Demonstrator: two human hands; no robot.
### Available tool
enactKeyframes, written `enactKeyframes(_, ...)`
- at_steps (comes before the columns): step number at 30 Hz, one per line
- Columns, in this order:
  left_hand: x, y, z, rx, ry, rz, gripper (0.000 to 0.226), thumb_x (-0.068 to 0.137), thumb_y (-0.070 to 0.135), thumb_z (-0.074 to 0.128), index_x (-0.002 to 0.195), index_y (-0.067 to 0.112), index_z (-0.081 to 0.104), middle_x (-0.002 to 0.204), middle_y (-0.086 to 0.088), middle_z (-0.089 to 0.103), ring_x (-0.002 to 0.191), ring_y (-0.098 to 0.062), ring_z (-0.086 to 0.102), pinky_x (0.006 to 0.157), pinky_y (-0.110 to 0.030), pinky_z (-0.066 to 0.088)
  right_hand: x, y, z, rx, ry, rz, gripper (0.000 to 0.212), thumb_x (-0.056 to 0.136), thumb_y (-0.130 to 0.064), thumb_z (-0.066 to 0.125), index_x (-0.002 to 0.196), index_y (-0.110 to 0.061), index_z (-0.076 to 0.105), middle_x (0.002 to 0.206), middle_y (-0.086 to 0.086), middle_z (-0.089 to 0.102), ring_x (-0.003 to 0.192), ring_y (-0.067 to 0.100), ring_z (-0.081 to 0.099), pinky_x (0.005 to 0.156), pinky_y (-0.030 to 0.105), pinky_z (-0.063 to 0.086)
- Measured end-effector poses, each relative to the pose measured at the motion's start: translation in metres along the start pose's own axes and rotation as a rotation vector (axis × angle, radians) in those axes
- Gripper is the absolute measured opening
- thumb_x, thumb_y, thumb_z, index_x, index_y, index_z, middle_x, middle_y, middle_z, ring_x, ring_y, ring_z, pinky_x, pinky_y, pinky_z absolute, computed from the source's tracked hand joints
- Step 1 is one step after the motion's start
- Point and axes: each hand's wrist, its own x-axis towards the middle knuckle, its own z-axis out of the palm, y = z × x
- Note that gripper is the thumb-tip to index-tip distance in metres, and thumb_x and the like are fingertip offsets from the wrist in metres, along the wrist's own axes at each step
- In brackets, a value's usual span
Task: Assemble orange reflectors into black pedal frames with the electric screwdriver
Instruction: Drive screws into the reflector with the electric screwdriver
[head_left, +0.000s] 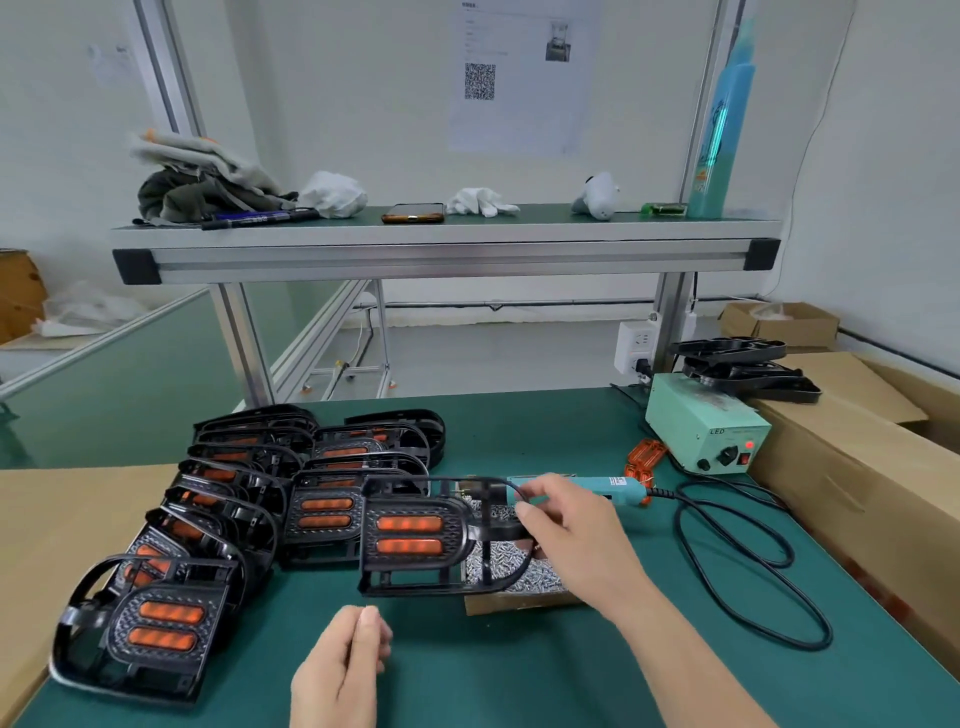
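Note:
My right hand (566, 525) grips a black pedal frame (415, 540) by its right end and holds it above the green mat; two orange reflectors sit in it. The teal electric screwdriver (587, 486) lies on the mat behind that hand, its black cable looping to the right. My left hand (345, 662) hovers near the front edge with fingers loosely curled and holds nothing. Several finished pedal frames (234, 519) with orange reflectors lie stacked in overlapping rows at the left. Loose orange reflectors (641, 457) lie by the power box.
A tray of small silver screws (511, 571) sits under the held frame. A pale green power supply (706, 428) stands at the back right, with empty black frames (743, 366) on cardboard boxes (857, 457) beside it. A cardboard sheet (67, 525) covers the left. An aluminium shelf (447, 249) spans overhead.

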Motion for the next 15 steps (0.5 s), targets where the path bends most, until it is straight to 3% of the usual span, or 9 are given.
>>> enactKeyframes(3, 0.001, -0.002, -0.002, 0.011, -0.066, 0.017, 0.046, 0.096, 0.016, 0.059, 0.051, 0.016, 0.054, 0.051, -0.011, 0.059, 0.042, -0.008, 0.047, 0.048, -0.015, 0.042, 0.019, -0.011, 0.019, -0.016, -0.04, -0.025, 0.011, 0.1, -0.017, 0.058, 0.095, -0.023, 0.064, 0.082, -0.002, 0.074, 0.072, 0.008, 0.073, 0.067, 0.027, 0.057)
enactKeyframes(8, -0.001, -0.001, -0.004, 0.032, -0.124, 0.034, 0.051, 0.094, 0.019, 0.064, 0.046, 0.012, 0.049, 0.042, -0.009, 0.05, 0.039, -0.009, 0.045, 0.046, -0.018, 0.04, 0.049, -0.026, 0.053, -0.143, -0.102, -0.033, 0.009, 0.102, -0.019, 0.052, 0.102, -0.018, 0.062, 0.082, 0.002, 0.073, 0.069, 0.012, 0.073, 0.073, 0.037, 0.06)
enactKeyframes(15, 0.001, 0.002, -0.005, 0.015, -0.159, 0.044, 0.049, 0.095, 0.018, 0.061, 0.048, 0.012, 0.049, 0.044, -0.009, 0.052, 0.042, -0.007, 0.045, 0.048, -0.017, 0.041, 0.075, -0.024, 0.078, -0.314, -0.141, 0.018, 0.016, 0.102, -0.022, 0.051, 0.109, -0.016, 0.063, 0.103, 0.007, 0.072, 0.092, 0.027, 0.071, 0.087, 0.043, 0.057)
